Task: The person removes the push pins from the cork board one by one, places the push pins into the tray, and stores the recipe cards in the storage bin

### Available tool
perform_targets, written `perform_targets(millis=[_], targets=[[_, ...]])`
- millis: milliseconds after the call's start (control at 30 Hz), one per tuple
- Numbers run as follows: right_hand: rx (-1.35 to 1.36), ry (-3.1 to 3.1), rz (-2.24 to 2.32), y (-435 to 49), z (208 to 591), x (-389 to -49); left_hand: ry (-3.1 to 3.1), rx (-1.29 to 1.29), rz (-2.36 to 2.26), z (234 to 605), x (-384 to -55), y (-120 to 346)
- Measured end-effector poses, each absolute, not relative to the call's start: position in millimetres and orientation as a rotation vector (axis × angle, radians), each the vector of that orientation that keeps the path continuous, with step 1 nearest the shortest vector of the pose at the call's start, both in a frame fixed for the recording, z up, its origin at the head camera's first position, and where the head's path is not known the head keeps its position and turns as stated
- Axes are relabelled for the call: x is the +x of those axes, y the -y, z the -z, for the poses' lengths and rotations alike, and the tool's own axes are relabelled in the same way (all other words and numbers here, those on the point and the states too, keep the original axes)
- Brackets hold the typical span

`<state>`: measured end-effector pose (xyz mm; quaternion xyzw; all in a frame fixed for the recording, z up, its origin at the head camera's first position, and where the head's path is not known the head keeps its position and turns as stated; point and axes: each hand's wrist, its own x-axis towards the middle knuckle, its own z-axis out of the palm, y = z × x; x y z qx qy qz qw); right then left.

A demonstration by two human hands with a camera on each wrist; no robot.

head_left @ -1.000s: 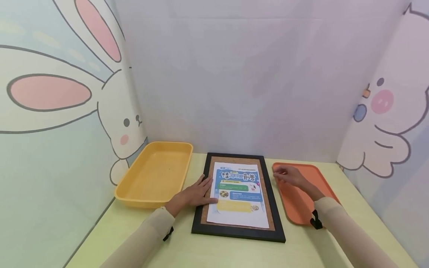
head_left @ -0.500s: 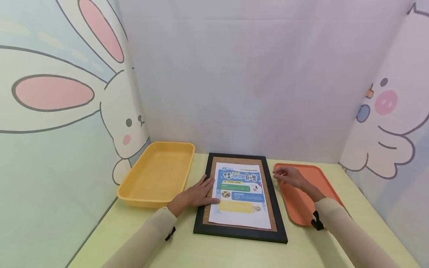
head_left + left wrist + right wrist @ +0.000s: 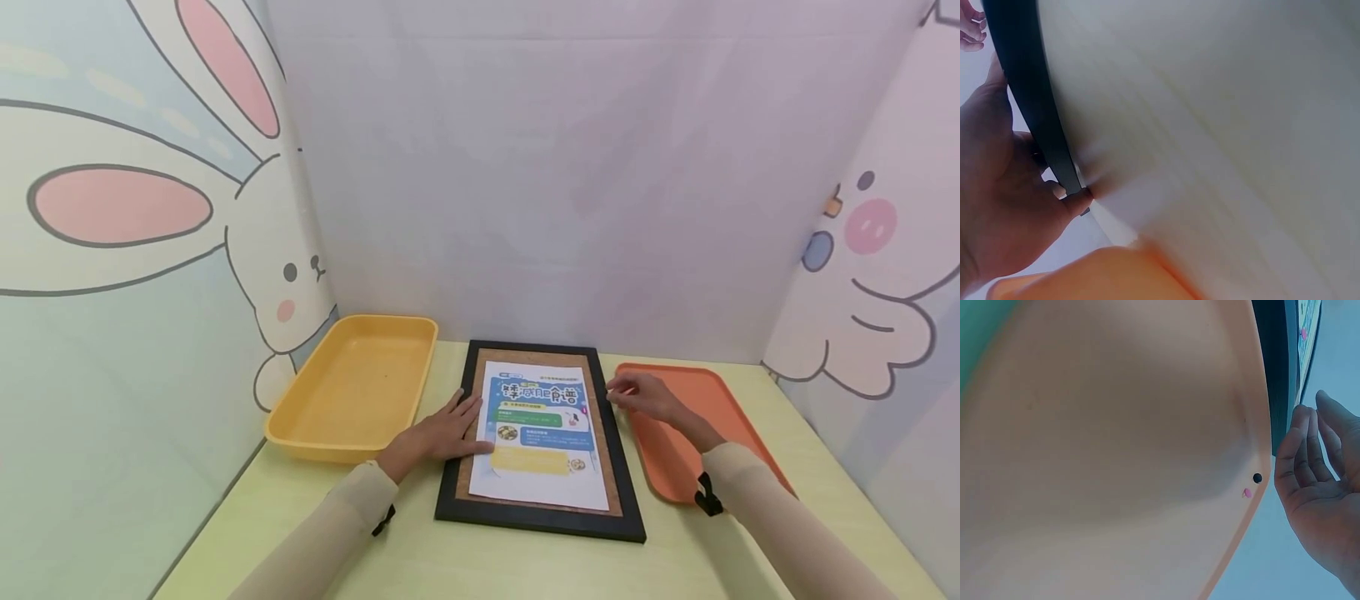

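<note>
Left grip splayed across the left of the black frame, I touch the poster; right grip half-curled by the frame's right edge, hold unclear.

I sit in what looks like a small booth or decorated table corner, closed in on three sides. The pale table before me runs up to a plain, light far wall with folds like hung cloth. The left wall bears a large cartoon rabbit on pale blue-green; the right wall bears a white cartoon animal. What kind of building surrounds me I cannot tell.
</note>
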<state>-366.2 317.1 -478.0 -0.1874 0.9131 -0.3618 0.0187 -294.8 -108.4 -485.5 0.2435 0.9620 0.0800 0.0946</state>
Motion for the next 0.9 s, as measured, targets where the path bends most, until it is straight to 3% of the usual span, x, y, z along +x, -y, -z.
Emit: perform_targets(millis=[900], targets=[[-0.729,-2.859,1.033,-297.2,492.3,-368.9,-2.858,0.74,-0.239,488.6,-298.2,108.3]])
